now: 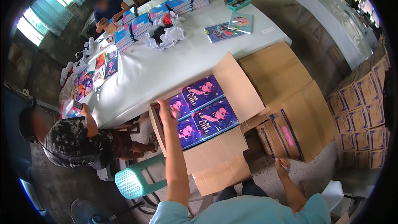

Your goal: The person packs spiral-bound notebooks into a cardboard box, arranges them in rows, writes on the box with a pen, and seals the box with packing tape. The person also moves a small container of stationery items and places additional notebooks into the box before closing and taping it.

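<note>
An open cardboard box stands in front of me with its flaps spread. Inside, spiral notebooks with purple covers and a drawn long-haired woman lie in stacks side by side. My left hand is at the box's left wall, next to the left-hand notebooks; its fingers are blurred and partly hidden, so I cannot make out their grip. Low on the right, my right hand is closed around a slim blue-and-white pen, beside a closed carton with a pink mark.
A white-covered table holds stacks of blue notebooks, crumpled plastic and a green tray. A green stool and a fan stand at lower left. Two people are at the left; stacked cartons are at the right.
</note>
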Demonstrator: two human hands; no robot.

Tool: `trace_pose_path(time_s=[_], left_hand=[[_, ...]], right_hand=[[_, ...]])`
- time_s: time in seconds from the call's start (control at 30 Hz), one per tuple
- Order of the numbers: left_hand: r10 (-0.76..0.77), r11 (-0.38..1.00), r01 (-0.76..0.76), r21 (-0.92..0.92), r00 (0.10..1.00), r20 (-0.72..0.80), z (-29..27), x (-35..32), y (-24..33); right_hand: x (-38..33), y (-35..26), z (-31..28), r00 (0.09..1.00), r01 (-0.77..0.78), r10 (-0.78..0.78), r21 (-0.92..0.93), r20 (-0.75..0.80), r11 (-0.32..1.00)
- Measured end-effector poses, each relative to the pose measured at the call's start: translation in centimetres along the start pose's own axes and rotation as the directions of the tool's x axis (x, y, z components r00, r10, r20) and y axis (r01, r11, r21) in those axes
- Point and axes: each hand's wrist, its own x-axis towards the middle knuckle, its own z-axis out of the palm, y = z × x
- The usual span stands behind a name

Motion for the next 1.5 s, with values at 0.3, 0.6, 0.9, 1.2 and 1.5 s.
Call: trace_pose_path(time_s=[0.3,0.6,0.9,1.2,1.5], left_hand=[[0.16,0.881,-0.14,0.453,0.987,-0.005,4.9,9.8,6.4],[-0.173,0.985,0.173,-0.012,0.98,-0.097,0.5,-0.5,1.3],[-0.523,0.775,0.616,-0.14,0.75,0.404,11.2,-36.0,-17.5],[-0.663,0.735,0.559,0.383,0.474,0.58,27.4,-58.9,-39.6],[-0.822,0.569,0.324,0.756,0.254,0.51,44.8,-76.0,-51.3]], right_hand=[[-7.6,8.1,-5.2,0.99,-0.096,0.09,-0.052,-0.113,0.994],[-10.7,9.5,-5.4,0.956,0.116,-0.113,-0.006,-0.27,0.993],[-5.5,0.7,-11.4,0.968,-0.093,-0.043,0.508,0.249,0.856],[-4.7,11.5,-26.0,0.992,0.123,-0.034,0.859,-0.123,0.497],[-5.4,25.4,-45.8,0.887,0.315,0.278,0.923,-0.368,0.219]])
